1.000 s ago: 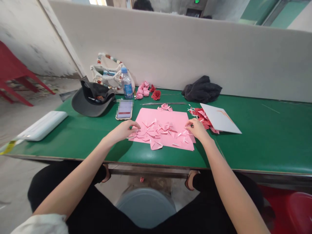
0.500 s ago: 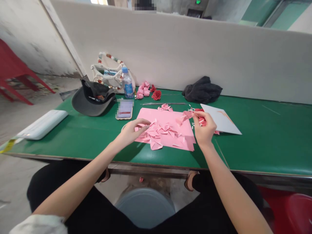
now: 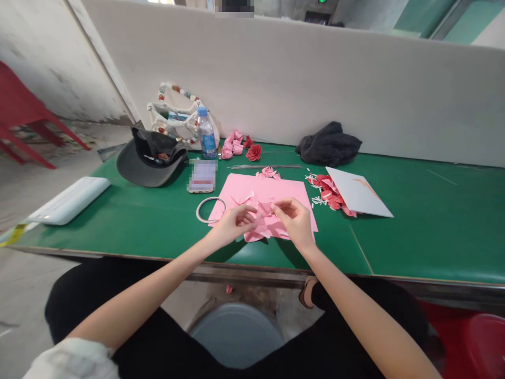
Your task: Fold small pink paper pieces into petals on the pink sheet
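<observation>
L hand & R hand over pink paper scraps; grips part-open; hold unclear

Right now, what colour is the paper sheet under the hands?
The paper sheet is light pink, best in head view.

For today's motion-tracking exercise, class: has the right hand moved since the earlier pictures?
Yes: the right hand has moved left, away from the white card, and is now over the pink paper sheet.
</observation>
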`<state>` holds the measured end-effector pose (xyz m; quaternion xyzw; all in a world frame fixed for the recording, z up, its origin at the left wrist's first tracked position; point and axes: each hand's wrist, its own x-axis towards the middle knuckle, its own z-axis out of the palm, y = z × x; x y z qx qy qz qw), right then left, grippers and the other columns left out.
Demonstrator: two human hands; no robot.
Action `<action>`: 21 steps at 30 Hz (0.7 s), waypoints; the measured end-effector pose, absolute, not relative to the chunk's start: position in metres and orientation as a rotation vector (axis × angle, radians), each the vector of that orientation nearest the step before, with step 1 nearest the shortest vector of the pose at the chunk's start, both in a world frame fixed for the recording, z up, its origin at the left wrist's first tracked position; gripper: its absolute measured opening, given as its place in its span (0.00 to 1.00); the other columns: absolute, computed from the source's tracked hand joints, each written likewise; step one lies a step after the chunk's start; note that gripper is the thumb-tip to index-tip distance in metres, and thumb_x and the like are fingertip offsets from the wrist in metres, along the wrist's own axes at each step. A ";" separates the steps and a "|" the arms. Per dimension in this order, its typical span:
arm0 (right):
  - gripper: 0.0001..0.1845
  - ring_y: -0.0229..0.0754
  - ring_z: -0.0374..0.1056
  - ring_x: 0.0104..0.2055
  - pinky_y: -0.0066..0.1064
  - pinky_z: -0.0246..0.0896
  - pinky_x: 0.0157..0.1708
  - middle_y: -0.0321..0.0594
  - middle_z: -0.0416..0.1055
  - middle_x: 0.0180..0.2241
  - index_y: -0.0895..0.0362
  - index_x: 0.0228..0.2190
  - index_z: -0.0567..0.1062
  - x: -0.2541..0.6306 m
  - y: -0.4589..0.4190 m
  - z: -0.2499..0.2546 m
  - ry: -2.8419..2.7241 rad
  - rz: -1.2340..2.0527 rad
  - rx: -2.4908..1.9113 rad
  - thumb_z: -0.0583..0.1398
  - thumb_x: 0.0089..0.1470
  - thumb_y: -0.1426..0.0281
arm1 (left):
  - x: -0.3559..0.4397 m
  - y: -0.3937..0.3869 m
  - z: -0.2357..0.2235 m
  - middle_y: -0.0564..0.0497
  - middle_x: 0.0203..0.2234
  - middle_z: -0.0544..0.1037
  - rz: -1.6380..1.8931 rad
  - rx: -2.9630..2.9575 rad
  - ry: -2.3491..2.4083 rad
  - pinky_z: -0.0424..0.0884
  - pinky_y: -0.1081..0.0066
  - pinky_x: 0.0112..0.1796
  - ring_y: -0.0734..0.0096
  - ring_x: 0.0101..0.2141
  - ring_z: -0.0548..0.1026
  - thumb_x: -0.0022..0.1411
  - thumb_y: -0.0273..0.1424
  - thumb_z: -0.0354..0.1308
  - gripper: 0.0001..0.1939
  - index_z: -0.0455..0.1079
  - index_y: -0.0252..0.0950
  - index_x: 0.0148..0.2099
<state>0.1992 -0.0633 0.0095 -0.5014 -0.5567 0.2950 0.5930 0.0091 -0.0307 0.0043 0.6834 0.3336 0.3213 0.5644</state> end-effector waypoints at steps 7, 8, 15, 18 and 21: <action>0.08 0.40 0.71 0.34 0.32 0.68 0.36 0.38 0.74 0.31 0.57 0.31 0.75 0.217 -0.055 0.012 -1.220 0.641 -1.155 0.63 0.50 0.65 | 0.008 -0.030 0.013 0.43 0.39 0.76 0.776 1.796 0.918 0.71 0.70 0.36 0.65 0.38 0.75 0.55 0.37 0.60 0.17 0.71 0.32 0.45; 0.08 0.40 0.71 0.34 0.32 0.68 0.37 0.39 0.74 0.32 0.57 0.32 0.75 0.215 -0.055 0.012 -1.243 0.689 -1.138 0.63 0.50 0.65 | 0.008 -0.030 0.015 0.43 0.42 0.76 0.809 1.806 0.930 0.71 0.69 0.38 0.65 0.40 0.75 0.57 0.38 0.59 0.17 0.71 0.32 0.45; 0.12 0.39 0.72 0.32 0.32 0.69 0.36 0.34 0.71 0.29 0.54 0.32 0.69 0.189 -0.070 0.010 -1.369 0.868 -1.038 0.66 0.47 0.67 | 0.012 -0.037 0.011 0.48 0.28 0.77 0.723 1.569 0.749 0.71 0.73 0.28 0.72 0.25 0.74 0.59 0.40 0.57 0.17 0.72 0.30 0.41; 0.08 0.38 0.71 0.32 0.32 0.69 0.36 0.35 0.71 0.30 0.54 0.31 0.69 0.186 -0.074 0.011 -1.481 0.724 -1.069 0.63 0.50 0.67 | 0.013 -0.041 0.008 0.49 0.26 0.76 0.761 1.547 0.752 0.70 0.73 0.28 0.74 0.24 0.73 0.59 0.38 0.57 0.15 0.73 0.29 0.40; 0.02 0.40 0.69 0.36 0.32 0.67 0.37 0.39 0.71 0.34 0.54 0.30 0.73 0.188 -0.076 0.014 -1.651 0.510 -1.101 0.60 0.54 0.69 | 0.013 -0.042 0.009 0.49 0.27 0.76 0.799 1.590 0.772 0.70 0.73 0.29 0.73 0.25 0.73 0.59 0.37 0.57 0.15 0.72 0.29 0.39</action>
